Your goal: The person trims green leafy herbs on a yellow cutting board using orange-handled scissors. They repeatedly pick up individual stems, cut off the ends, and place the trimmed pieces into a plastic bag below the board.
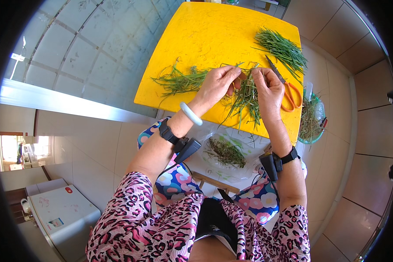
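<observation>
Over the front part of a yellow table (216,29), my left hand (225,78) and my right hand (268,82) are close together, thumbs and fingertips pinched on thin green stalks. Beneath and between them lies a tangled heap of green stalks with dry bits (247,98). A looser bunch of long green leaves (183,82) lies to the left, partly behind my left hand. At the back right is a neater bunch of green stalks (280,49). Scissors with orange handles (291,98) lie just right of my right hand, their dark blades pointing away from me.
Below the table's front edge, a clear plastic bag (226,154) holds dry plant scraps. A green basin (311,124) with plant waste and a clear plastic container stands on the floor to the right. A frosted glass panel (85,55) borders the left, and tan cabinets (376,127) the right.
</observation>
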Available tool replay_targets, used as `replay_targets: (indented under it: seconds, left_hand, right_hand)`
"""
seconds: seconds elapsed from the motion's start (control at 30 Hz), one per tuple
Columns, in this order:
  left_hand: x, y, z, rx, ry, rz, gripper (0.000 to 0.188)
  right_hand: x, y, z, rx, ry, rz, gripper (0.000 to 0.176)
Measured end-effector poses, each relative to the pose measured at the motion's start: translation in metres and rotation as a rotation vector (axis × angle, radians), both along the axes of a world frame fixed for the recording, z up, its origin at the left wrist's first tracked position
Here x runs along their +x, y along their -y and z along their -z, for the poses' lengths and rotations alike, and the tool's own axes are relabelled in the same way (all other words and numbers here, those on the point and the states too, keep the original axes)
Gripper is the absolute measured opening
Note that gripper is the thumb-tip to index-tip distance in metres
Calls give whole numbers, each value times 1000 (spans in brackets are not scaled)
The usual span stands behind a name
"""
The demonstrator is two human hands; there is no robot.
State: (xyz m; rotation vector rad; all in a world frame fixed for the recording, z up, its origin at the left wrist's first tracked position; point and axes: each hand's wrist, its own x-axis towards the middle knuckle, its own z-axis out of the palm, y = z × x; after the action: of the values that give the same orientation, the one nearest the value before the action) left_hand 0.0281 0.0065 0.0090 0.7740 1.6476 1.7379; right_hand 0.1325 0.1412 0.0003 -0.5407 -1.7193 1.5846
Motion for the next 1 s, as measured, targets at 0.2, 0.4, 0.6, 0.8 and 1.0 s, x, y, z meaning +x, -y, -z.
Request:
replay_targets:
  seconds: [0.2, 0.4, 0.6, 0.8, 1.0]
  left_hand:
    - [1, -3, 2, 24, -28, 28, 22]
    - [-1, -2, 0, 73, 79, 43, 16]
    - [0, 1, -8, 36, 152, 16, 15]
    - [2, 1, -10, 57, 188, 9, 19]
    - [-2, 4, 1, -221, -633, -140, 22]
  right_hand:
    - [-1, 3, 1, 16, -14, -15, 18]
    - [-1, 3, 1, 7, -13, -36, 16]
    - [1, 10, -1, 66, -33, -26, 12]
    - [5, 16, -6, 220, -96, -3, 7]
    - [12, 0, -16, 285, -143, 39, 7]
